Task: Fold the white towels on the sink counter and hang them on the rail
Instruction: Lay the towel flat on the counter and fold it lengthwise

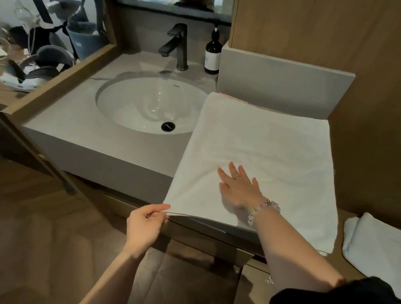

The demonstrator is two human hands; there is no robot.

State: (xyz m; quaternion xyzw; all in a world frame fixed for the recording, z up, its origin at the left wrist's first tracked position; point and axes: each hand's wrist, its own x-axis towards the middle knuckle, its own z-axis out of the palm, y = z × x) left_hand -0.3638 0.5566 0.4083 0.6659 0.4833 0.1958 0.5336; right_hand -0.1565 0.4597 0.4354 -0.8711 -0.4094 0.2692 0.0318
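Observation:
A white towel (273,147) lies spread flat on the grey sink counter (75,121), to the right of the basin (146,104), its near edge hanging over the counter's front. My left hand (146,224) pinches the towel's near left corner just off the counter edge. My right hand (239,187) lies flat on the towel, fingers straight and spread, pressing its near middle. A second white towel (386,249), folded, rests on a lower ledge at the right. No rail is in view.
A black tap (178,45) and a dark soap bottle (212,54) stand behind the basin. A grey raised block (281,83) backs the towel. Wooden wall panels rise on the right. A cluttered desk with cables and headsets (31,67) sits at the left.

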